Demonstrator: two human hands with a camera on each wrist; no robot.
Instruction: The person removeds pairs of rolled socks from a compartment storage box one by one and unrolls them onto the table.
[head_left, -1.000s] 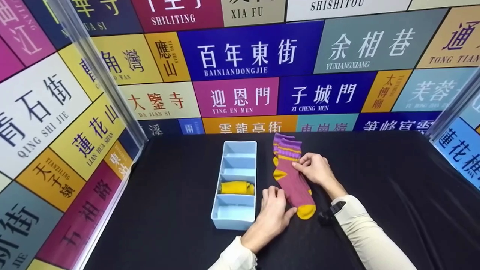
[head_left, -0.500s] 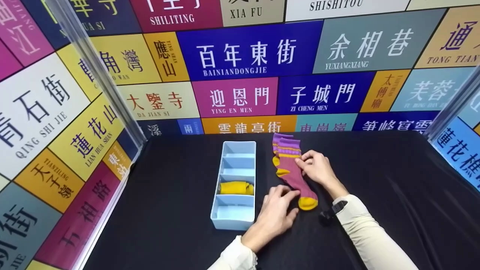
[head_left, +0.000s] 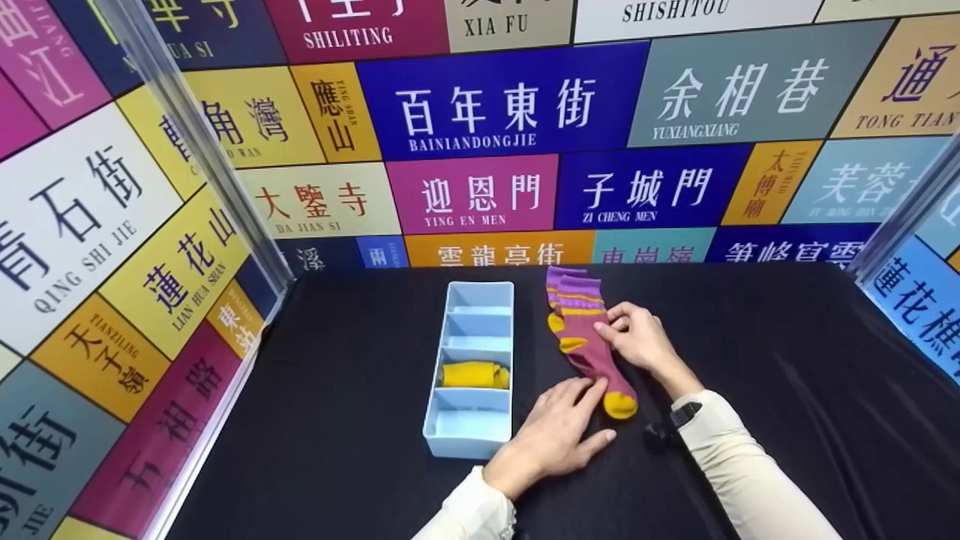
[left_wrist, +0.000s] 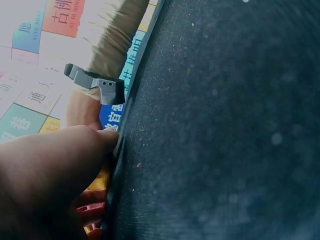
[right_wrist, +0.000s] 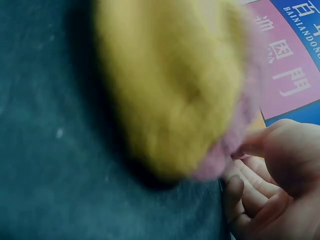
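A pair of purple socks (head_left: 583,330) with yellow toes and heels lies stacked on the black cloth, cuffs toward the back wall. My right hand (head_left: 628,331) pinches the socks' right edge at mid-length; in the right wrist view its curled fingers (right_wrist: 250,185) sit beside the blurred yellow toe (right_wrist: 170,85). My left hand (head_left: 574,412) lies flat on the cloth, fingers straight, with its fingertips touching the foot part just left of the toe. Black cloth fills the left wrist view, and only the back of the left hand (left_wrist: 50,170) shows there.
A light blue divided organizer (head_left: 457,442) stands left of the socks, with a folded yellow sock (head_left: 472,374) in its third compartment from the back. Printed sign walls (head_left: 480,112) close the back and both sides. Black cloth (head_left: 787,360) stretches to the right.
My left hand has flattened out and slid right, so its fingertips now touch the sock near the toe. The toe end has shifted slightly toward the back. My right hand has stayed on the sock's middle.
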